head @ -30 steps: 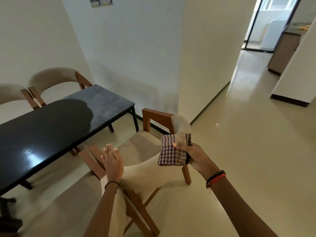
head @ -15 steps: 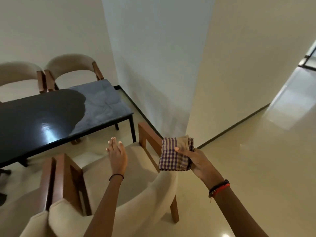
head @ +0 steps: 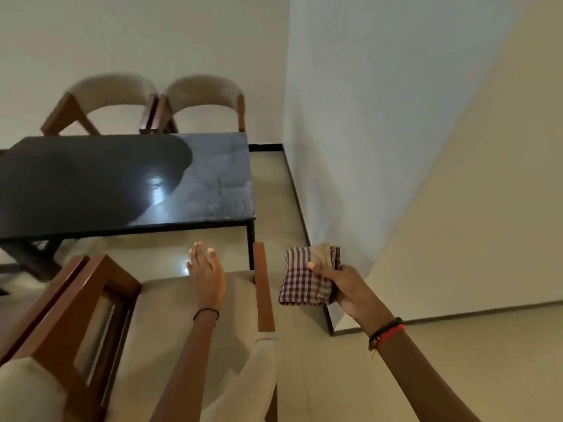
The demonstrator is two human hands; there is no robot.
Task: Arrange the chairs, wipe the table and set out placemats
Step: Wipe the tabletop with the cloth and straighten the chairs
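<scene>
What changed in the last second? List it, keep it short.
The view swung left, off the hallway, so the black table now lies square ahead with the near chair before it. The right hand, gripping the folded checked cloth, moved from the chair's back to beside its right side. Unchanged: left hand open above the seat, grip on the cloth, two far chairs at the table.
</scene>
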